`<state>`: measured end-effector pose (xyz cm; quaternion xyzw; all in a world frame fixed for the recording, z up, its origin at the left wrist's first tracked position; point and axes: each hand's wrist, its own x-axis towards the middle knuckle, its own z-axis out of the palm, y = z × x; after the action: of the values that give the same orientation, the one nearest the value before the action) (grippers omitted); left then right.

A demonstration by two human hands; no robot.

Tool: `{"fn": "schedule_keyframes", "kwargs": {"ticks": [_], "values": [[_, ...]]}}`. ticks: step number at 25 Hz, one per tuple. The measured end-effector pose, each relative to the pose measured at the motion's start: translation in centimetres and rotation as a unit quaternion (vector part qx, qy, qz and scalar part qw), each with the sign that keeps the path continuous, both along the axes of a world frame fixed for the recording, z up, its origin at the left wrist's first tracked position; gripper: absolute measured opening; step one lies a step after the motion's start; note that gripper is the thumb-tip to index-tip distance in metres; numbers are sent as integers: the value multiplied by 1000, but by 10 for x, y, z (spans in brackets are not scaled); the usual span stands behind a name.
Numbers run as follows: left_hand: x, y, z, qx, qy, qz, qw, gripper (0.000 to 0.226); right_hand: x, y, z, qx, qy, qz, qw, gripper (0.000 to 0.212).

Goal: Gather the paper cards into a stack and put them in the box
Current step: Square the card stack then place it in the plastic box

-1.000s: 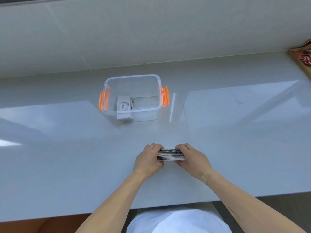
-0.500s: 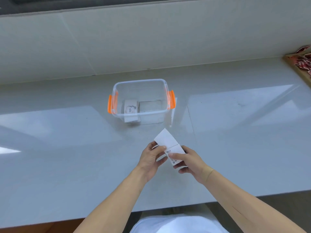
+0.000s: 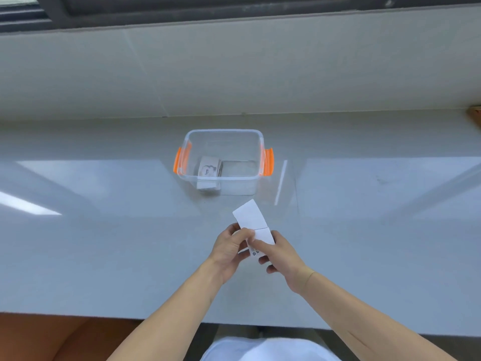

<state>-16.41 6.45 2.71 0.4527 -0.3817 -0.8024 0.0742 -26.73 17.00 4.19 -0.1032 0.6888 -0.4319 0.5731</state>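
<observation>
A glossy pale counter (image 3: 104,243) runs beneath a tiled wall (image 3: 234,74). Near its back edge sits the clear box (image 3: 223,162). Above the front edge, the left hand (image 3: 229,248) and right hand (image 3: 279,256) both grip the cards (image 3: 253,225).

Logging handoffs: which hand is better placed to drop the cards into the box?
Left, probably. The left hand pinches the cards at their near end, nearer the box; the right hand supports from beneath.
</observation>
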Motion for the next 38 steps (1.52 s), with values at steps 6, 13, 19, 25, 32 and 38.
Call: {"fn": "schedule_keyframes", "kwargs": {"ticks": [6,13,19,25,32,38], "values": [[1,-14,18,-25,7,34,999,44,-34,-7,20,-24,97,24,995,45],[8,-90,59,-93,6,32,995,30,-103,-90,38,-64,303,4,951,57],[-19,-167,88,-120,-23,0,993,39,-106,-144,37,-15,331,22,943,54],[-81,-203,78,-93,-83,-62,990,35,-97,-149,31,0,323,-34,946,57],[-102,-215,44,-53,-143,-131,980,35,-100,-149,27,11,328,-42,944,58],[-125,-206,31,-51,-198,-161,966,24,-101,-147,23,9,334,-43,941,59]]}}
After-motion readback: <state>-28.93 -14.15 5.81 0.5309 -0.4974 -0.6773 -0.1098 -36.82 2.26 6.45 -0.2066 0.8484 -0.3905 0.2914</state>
